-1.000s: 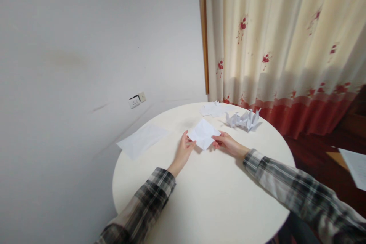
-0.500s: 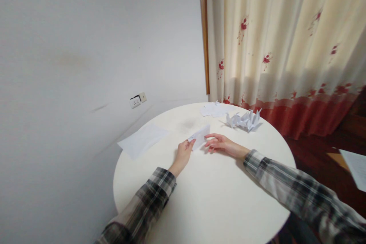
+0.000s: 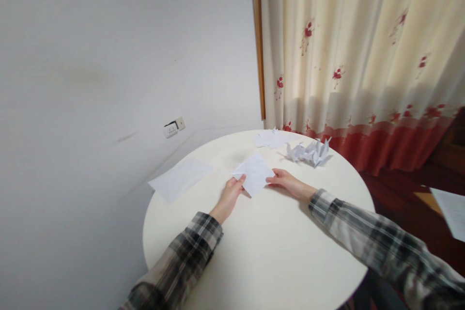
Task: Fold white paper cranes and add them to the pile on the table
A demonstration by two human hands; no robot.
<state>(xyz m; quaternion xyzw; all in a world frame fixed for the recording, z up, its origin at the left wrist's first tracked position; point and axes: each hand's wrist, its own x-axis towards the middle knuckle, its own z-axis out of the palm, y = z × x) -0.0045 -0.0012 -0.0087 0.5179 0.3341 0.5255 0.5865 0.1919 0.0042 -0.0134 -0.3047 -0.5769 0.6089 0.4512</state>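
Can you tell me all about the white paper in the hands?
The paper is a small, thin, plain white sheet, about square and turned like a diamond. It looks nearly flat, low over the round white table, toward its far side; whether it rests on the table is hard to tell. The left hand pinches its left corner and the right hand holds its right corner.
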